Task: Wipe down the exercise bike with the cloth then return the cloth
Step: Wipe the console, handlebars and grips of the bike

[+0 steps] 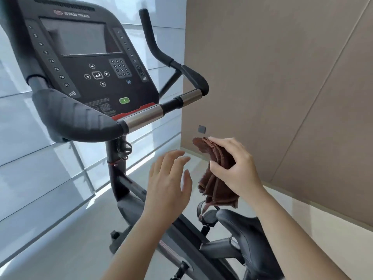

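Head view looks down past the black saddle near the bottom edge, over which both bare forearms reach. Just above it the right hand pinches a brown cloth, with thumb and curled fingers clamped on its bunched upper part. The loose folds hang free above the saddle and touch nothing of the exercise bike. The left hand hovers just beside the cloth, fingers straight and slightly spread, holding nothing. Farther off runs the handlebar with its shiny metal sleeves and padded grips, and behind it stands the console with a dark screen and keypad. A tan wall closes the right side. No wiping seems underway, and the step in hand looks like readying the cloth. To do it well, the person would likely fold the cloth into a flat pad with the free hand's help, so a broad face meets the bar. Overlapping strokes along the sleeves and grips would follow, with only light pressure over the console's buttons.
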The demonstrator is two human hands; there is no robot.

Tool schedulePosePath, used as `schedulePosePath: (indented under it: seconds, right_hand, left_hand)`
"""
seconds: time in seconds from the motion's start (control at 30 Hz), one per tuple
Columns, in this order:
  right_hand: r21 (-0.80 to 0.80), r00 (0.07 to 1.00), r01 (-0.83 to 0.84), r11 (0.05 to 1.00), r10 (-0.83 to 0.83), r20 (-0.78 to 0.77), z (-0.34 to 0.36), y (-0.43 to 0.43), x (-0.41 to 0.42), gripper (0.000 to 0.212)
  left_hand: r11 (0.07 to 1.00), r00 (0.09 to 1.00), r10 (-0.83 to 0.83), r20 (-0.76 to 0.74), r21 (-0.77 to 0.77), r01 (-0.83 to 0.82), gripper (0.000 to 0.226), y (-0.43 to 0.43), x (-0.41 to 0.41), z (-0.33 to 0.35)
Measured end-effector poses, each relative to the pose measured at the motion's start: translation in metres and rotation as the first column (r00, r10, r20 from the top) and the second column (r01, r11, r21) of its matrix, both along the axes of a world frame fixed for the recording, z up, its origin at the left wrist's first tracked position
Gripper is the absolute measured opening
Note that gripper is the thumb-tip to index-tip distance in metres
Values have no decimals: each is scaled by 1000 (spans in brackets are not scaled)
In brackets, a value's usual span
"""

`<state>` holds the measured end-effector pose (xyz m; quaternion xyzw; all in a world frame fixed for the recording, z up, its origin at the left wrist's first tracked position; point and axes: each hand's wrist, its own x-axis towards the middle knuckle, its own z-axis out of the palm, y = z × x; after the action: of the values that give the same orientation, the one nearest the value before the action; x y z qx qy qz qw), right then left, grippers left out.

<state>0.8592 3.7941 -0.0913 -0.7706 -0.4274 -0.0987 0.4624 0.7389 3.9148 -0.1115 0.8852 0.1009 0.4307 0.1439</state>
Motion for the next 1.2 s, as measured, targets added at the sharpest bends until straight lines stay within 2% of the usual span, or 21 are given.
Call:
schedulePosePath:
  seconds: [0.23, 0.6, 0.77, 1.07, 1.2]
  right_hand:
    - [58, 994, 81, 995, -76, -82, -11, -77, -34, 46]
    - [147, 970, 174, 974, -144, -195, -19, -190, -39, 46]
    - [159, 950, 267, 950, -233, -206, -23, -280, -22, 45]
    - [169, 901, 406, 898, -362, -240, -33, -483, 23, 46]
    - [159, 882, 443, 882, -398, -250, -37, -540, 44, 45]
  left_hand:
    - [983, 983, -182, -14, -44, 181, 30, -53, -1, -6]
    - [939, 938, -344, -41, -41, 342, 31, -152, 26, -13]
    - [905, 903, -423, -73, -78, 418, 33, -236, 55, -19]
    - [843, 836, -535, -119, -127, 522, 36, -438, 126, -28]
    - [816, 806, -578, -132, -129, 564, 36, -501, 154, -30]
